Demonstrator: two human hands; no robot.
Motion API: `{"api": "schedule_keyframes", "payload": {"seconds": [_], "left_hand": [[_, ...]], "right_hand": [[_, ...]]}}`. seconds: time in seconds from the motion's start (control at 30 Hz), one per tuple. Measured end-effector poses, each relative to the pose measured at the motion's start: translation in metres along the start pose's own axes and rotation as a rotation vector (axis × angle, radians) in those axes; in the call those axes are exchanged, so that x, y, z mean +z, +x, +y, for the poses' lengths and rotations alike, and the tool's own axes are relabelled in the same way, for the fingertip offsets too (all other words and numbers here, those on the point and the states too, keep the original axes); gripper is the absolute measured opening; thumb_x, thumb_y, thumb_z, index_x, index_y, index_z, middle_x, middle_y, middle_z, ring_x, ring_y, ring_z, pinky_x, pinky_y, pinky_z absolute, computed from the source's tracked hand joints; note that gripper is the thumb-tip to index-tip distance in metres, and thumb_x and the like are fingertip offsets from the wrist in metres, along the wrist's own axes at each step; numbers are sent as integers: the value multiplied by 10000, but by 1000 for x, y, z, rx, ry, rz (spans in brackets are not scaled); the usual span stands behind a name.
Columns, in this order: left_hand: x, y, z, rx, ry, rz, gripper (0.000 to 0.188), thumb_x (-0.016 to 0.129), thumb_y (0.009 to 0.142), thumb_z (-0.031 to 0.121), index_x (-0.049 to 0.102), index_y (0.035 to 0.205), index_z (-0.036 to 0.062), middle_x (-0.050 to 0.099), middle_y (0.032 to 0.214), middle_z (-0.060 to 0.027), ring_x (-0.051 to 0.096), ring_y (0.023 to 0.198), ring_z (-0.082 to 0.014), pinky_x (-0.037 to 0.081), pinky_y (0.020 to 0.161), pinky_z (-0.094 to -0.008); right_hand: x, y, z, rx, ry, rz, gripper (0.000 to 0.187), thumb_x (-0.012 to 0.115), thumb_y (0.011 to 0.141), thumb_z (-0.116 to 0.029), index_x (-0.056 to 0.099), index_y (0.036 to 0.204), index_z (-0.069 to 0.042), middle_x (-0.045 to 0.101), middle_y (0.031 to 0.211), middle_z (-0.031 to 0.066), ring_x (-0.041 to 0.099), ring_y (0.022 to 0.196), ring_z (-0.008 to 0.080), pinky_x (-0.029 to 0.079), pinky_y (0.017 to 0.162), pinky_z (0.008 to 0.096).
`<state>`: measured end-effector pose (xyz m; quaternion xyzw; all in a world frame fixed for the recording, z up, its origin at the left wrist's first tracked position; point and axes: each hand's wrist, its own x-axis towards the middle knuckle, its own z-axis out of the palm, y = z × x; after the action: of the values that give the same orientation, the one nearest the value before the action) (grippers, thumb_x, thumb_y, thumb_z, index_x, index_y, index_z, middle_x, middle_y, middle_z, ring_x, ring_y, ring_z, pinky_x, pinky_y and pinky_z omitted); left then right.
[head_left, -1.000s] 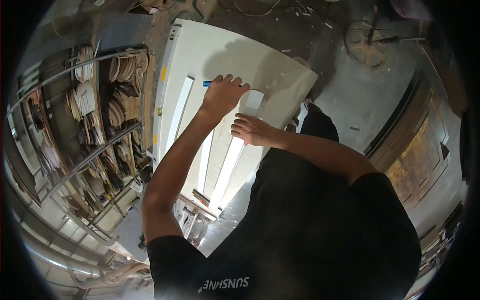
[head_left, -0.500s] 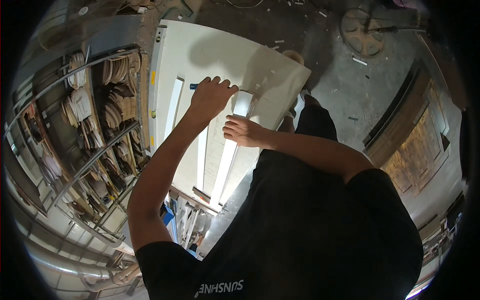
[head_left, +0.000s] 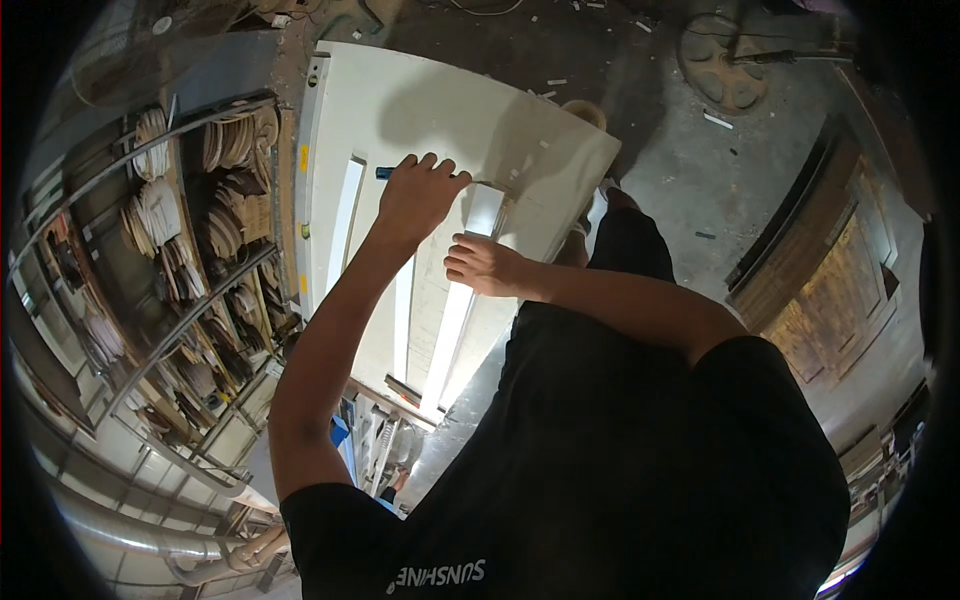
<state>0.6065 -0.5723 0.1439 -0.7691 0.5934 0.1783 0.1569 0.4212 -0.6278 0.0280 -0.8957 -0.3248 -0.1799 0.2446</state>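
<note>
White door panel (head_left: 420,120) is lying flat — the left hand (head_left: 418,195) is gripping a blue marker (head_left: 384,172) on it, the right hand (head_left: 487,266) is resting flat, released, just beside.

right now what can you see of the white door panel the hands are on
The white door panel is a large flat slab that looks like painted wood, lying level on a support above a dusty concrete floor. Long narrow slots run along its length, two of them bright, as if open. Its left long edge carries small yellow marks. The left hand presses flat on it, a small blue tool showing at the fingertips; the right hand rests palm down beside a slot. Shadows fall across its far end.
</note>
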Motion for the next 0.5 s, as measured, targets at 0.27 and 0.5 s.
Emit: {"api": "schedule_keyframes", "payload": {"seconds": [0.27, 0.5], "left_hand": [[62, 8, -13, -257, -232, 123, 183, 675, 986, 179, 766, 1144, 171, 764, 1021, -55, 734, 1005, -284, 587, 855, -421], [187, -131, 20, -1189, -676, 279, 631, 959, 760, 435, 726, 1271, 146, 751, 1242, -153, 725, 1138, -388, 607, 916, -506]], "right_hand": [[-6, 0, 3, 5, 125, 32, 154, 671, 804, -214, 555, 802, -114, 486, 820, 15, 561, 870, 175, 460, 974, 324], [-22, 12, 0, -47, 124, -121, 247, 745, 802, -284, 628, 938, -115, 577, 950, 17, 605, 1028, 191, 448, 1091, 369]]}}
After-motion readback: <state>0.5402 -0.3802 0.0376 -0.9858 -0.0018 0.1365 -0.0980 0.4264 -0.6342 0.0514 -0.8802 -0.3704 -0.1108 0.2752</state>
